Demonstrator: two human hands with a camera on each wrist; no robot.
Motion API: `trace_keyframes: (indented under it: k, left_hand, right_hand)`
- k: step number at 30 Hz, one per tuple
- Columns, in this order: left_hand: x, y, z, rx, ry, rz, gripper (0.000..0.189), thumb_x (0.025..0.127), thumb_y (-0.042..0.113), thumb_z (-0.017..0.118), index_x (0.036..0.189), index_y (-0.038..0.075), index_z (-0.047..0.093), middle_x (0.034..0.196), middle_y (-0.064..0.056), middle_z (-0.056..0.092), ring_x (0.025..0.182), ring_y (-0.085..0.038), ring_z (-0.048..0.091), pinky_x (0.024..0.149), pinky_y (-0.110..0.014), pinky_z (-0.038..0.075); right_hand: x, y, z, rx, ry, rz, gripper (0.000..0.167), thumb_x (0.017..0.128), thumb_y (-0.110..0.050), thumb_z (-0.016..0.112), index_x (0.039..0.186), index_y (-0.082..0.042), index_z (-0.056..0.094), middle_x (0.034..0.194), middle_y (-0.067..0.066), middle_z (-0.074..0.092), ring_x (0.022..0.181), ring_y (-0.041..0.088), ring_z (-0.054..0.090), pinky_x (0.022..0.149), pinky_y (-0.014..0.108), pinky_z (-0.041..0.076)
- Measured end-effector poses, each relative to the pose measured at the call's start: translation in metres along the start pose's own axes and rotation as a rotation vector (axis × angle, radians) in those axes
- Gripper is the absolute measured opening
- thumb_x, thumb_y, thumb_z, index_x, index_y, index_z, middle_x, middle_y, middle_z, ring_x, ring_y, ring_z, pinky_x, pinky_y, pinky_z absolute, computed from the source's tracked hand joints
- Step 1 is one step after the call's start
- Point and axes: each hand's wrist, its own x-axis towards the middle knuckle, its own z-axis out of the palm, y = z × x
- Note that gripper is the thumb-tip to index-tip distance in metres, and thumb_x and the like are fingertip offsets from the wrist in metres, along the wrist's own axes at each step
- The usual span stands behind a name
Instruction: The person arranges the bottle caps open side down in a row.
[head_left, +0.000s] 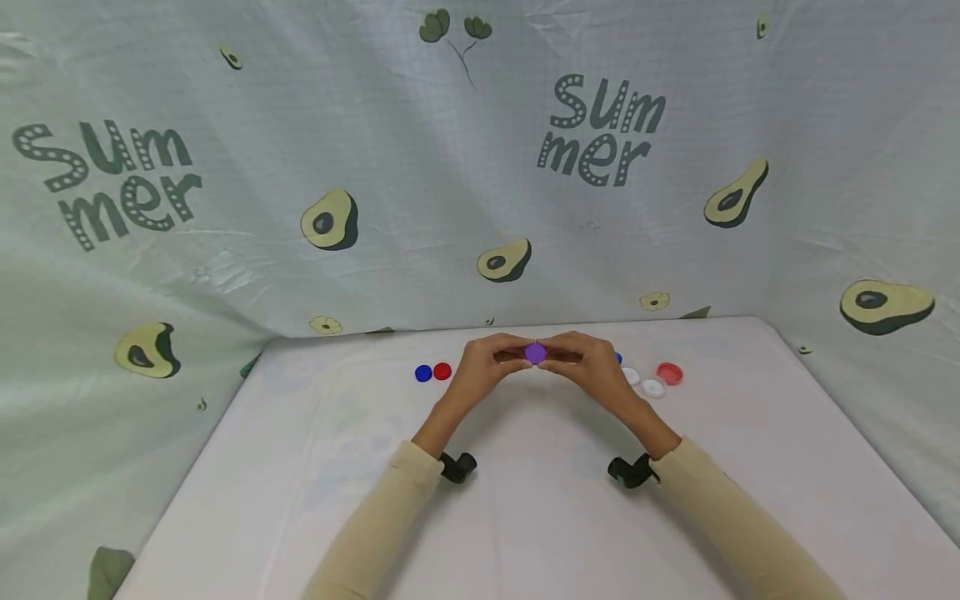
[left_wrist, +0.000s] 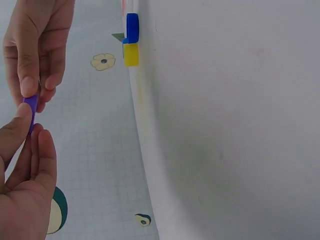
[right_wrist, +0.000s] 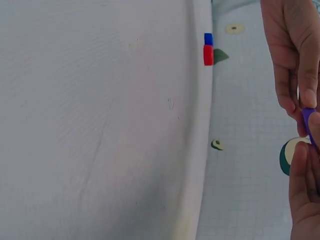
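Between both hands, raised over the far part of the white table, is a round purple bottle cap. My left hand pinches its left edge between thumb and fingers. On the opposite edge, my right hand grips it the same way. The left wrist view shows the purple cap edge-on, with the fingertips of the two hands close together on it. In the right wrist view, only part of the cap shows between the fingers.
Left of the hands lie a blue cap and a red cap side by side. Behind the right hand are white caps, a red cap and a partly hidden blue one. A printed avocado curtain hangs behind the table.
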Motion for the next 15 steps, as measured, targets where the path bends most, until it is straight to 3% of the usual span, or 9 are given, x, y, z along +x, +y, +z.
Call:
trace_keyframes:
  k: [6, 15]
  left_hand:
    - [-0.005, -0.002, -0.007, -0.110, 0.041, -0.029, 0.033, 0.089, 0.005, 0.076, 0.122, 0.004, 0.072, 0.115, -0.012, 0.074, 0.103, -0.023, 0.073, 0.092, -0.028, 0.057]
    - [-0.009, -0.004, -0.022, -0.081, 0.068, -0.078, 0.030, 0.090, 0.008, 0.076, 0.120, 0.005, 0.074, 0.115, -0.011, 0.075, 0.103, -0.023, 0.073, 0.090, -0.028, 0.058]
  right_hand:
    - [0.005, 0.002, 0.008, 0.117, 0.008, -0.021, 0.033, 0.086, -0.005, 0.079, 0.119, -0.003, 0.074, 0.113, 0.011, 0.073, 0.099, 0.025, 0.073, 0.088, 0.028, 0.058]
    - [0.017, -0.003, 0.025, 0.042, 0.006, 0.002, 0.033, 0.088, -0.009, 0.080, 0.120, -0.004, 0.073, 0.114, 0.010, 0.073, 0.098, 0.022, 0.073, 0.088, 0.031, 0.059]
